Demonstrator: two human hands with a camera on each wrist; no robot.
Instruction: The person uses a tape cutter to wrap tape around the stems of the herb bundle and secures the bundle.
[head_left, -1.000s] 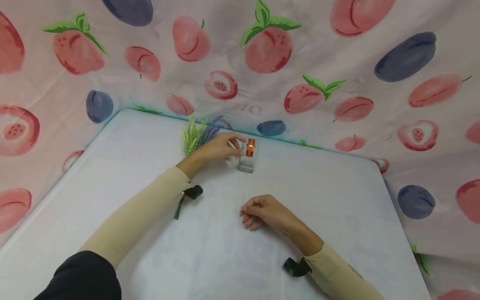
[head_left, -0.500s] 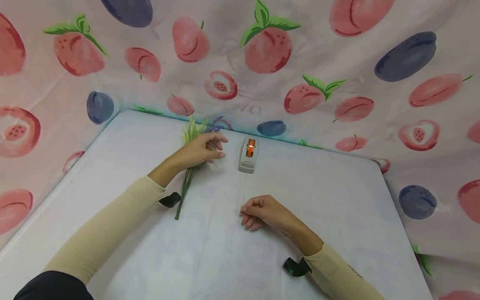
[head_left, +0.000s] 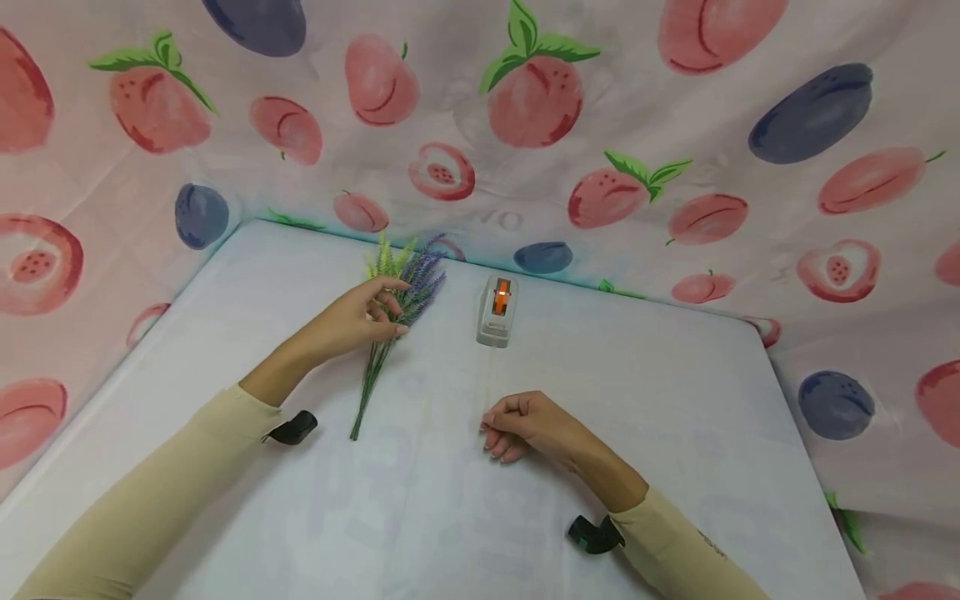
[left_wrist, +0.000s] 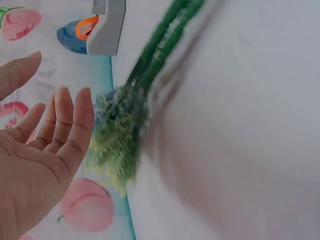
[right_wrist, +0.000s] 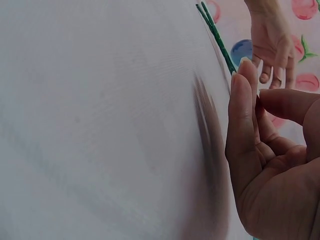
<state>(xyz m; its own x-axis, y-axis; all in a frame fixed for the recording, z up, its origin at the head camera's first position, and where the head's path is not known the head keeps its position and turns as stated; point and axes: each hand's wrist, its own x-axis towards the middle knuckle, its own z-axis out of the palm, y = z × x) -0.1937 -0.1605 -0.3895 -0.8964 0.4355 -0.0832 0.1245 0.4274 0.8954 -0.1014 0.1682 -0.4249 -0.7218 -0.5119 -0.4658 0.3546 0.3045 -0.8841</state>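
This looks like a draped booth. Pale pink fabric printed with red peaches and dark-blue plums hangs around a flat white tabletop.

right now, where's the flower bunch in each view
Head: flower bunch left of center, partly behind the left hand.
Left wrist: upper middle, green stems above, blurred blooms beside that hand.
Right wrist: only stems, near the top, right of center.
Shared landmark: the left hand, upper right in the right wrist view.
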